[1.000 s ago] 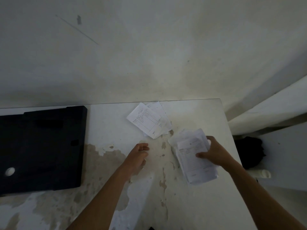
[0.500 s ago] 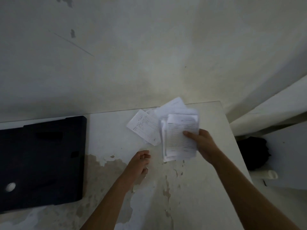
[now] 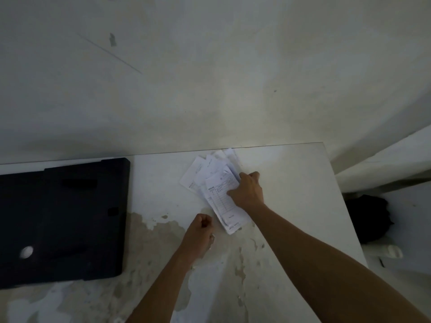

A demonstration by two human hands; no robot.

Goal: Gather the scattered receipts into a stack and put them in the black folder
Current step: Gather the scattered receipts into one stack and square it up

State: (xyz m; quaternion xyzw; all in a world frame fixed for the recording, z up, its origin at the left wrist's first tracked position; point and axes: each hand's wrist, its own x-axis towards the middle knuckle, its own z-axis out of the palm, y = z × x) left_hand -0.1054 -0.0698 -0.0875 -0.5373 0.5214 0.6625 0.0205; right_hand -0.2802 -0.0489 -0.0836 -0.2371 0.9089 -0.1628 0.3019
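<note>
Head view: the receipts (image 3: 215, 187) lie in a loose fan toward the table's (image 3: 293, 183) far edge, at 12 o'clock from the person. The sheets are skewed, with corners poking out toward 11 o'clock. The right hand (image 3: 247, 191) has its thumb across the top slip and its fingers curled over the pile's right edge, clamped on it. This grip probably serves to drop the held bundle onto the loose slips and square them into one stack. That forearm comes in from 5 o'clock with the wrist bent down.

The left hand (image 3: 201, 231) rests on the table at 7 o'clock of the pile, just beside its near corner. Its fingers are balled together and grip nothing visible, probably waiting to help tidy the edges.

The folder (image 3: 70, 215) lies closed and flat at 9 o'clock, well apart from the receipts, so they are not yet in it.
</note>
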